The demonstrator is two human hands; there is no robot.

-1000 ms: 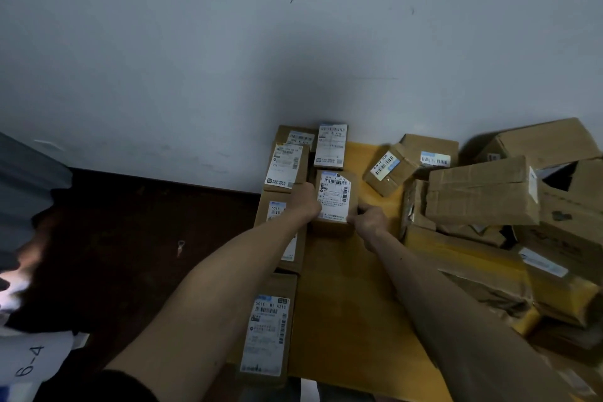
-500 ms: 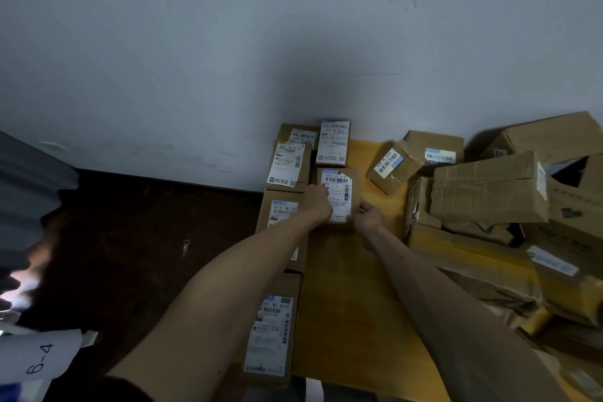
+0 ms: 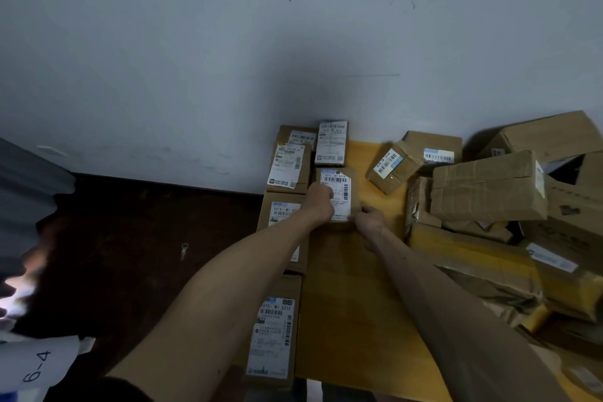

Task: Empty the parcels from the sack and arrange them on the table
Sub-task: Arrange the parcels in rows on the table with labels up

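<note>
Lying closest along the left edge of the yellow table (image 3: 352, 320) is a long parcel (image 3: 272, 333), flat, with its white label facing up. Beyond it in the same column sits a second parcel (image 3: 280, 212), partly covered by the left forearm that crosses above it. Both bare arms stretch forward to one small labelled parcel (image 3: 339, 192), which lies flat on the table just right of that column. The left hand (image 3: 318, 204) grips its left edge, knuckles up, fingers curled over the side. The right hand (image 3: 368, 222) is at the near right corner with its fingers curled in; it appears to pinch the corner, though the dim light blurs the fingertips.

Farther back, against the wall (image 3: 293, 59), three more parcels rest label up: one (image 3: 288, 166) at the head of the left column, another (image 3: 298, 135) half hidden behind it, and a narrow one (image 3: 332, 143) directly beyond the held parcel. To the right a loose heap of cardboard boxes (image 3: 486, 186) covers the table, with a small tilted box (image 3: 393, 166) at its left fringe, apart from the held parcel. Left of the table is dark floor (image 3: 130, 254), and a white sheet marked "6-4" (image 3: 36, 365) shows in the near left corner.
</note>
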